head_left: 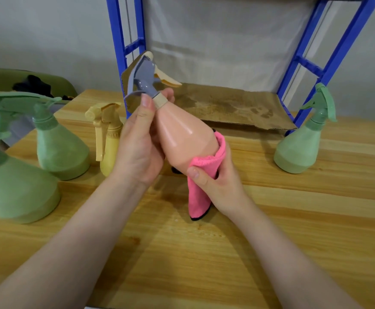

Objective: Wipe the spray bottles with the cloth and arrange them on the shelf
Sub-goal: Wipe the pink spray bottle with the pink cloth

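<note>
A peach spray bottle (183,139) with a grey trigger head tilts above the table, a pink cloth (201,186) wrapped round its base; three green bottles and one yellow bottle (108,139) stand nearby, before the blue shelf (329,63).

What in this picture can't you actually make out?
Head view only:
- Base of the peach bottle: wrapped by the pink cloth and right hand.
- Its far side: behind the left hand.
- Lower part of the yellow bottle: behind the left hand.
- Upper tiers of the blue shelf: cut off by the top edge.
- Dark thing on the green chair: too blurred to identify.
- Nearest green bottle: cropped by the left edge.
</note>
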`<state>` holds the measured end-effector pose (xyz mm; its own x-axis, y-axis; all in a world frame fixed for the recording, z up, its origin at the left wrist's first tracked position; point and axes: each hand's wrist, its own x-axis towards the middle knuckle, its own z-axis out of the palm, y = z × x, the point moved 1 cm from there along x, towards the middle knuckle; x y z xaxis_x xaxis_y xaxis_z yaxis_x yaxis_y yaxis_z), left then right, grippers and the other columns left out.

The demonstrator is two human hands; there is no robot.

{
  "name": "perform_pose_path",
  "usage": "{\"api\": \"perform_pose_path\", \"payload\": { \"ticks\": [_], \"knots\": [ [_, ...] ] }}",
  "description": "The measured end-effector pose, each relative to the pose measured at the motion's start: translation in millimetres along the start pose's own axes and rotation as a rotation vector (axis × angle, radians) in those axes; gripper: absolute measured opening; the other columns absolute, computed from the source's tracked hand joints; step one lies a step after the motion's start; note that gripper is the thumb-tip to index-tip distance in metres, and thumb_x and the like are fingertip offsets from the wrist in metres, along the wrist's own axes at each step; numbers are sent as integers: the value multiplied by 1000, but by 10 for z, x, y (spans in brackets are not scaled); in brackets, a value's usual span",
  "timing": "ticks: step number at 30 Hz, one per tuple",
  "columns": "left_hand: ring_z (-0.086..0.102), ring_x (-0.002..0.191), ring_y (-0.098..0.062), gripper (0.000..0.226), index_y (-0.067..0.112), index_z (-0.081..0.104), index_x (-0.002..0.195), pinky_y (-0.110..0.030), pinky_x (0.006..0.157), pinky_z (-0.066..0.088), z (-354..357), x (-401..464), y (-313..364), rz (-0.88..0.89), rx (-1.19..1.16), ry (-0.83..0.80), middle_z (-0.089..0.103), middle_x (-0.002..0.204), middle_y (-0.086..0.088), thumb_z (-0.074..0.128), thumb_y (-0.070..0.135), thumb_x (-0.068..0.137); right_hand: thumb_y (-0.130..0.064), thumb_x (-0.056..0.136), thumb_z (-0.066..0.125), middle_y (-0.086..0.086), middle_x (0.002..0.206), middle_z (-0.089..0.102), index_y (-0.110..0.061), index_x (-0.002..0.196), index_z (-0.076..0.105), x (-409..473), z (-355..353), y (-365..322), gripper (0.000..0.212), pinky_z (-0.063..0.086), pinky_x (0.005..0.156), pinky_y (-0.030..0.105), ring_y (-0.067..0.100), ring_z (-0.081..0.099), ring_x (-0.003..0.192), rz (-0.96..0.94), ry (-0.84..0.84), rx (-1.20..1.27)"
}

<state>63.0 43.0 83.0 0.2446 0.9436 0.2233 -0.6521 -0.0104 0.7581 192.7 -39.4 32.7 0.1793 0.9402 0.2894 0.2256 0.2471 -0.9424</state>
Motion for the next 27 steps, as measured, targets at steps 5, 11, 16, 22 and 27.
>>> {"api": "perform_pose_path", "payload": {
  "ticks": [5,11,16,22,27],
  "knots": [
    [65,96,-8,38,20,71,105,-37,89,55,-16,-15,16,8,179,-160,70,119,5,47,44,90,-54,60,73,-36,117,49,-50,120,34,-11,-44,-88,71,42,90,9,-19,49,109,-8,-1,-31],
    [66,98,-9,38,19,75,100,-27,82,53,-21,-54,-30,-43,281,-406,72,115,3,54,44,82,-44,69,72,-19,112,63,-30,123,49,28,-59,-160,61,50,88,25,1,60,104,-44,-112,47],
    [65,77,2,28,32,78,83,-14,73,50,19,-148,-107,-126,458,-622,72,81,14,50,38,87,-36,73,73,-16,111,68,-27,126,52,21,-57,-191,58,52,90,30,12,65,109,-41,-158,53],
    [63,95,-14,21,14,74,93,-29,88,46,9,-107,-182,-108,424,-563,69,98,0,55,25,93,-44,73,69,-10,98,69,-19,110,63,26,-7,-197,45,50,79,25,7,67,92,-45,10,67],
    [58,122,-25,38,5,62,123,-37,106,43,-16,-73,-174,-38,380,-586,64,126,-9,56,21,88,-39,80,68,-11,91,69,-31,98,62,15,31,-220,21,50,76,22,3,66,86,-92,177,-67]
  ]
}}
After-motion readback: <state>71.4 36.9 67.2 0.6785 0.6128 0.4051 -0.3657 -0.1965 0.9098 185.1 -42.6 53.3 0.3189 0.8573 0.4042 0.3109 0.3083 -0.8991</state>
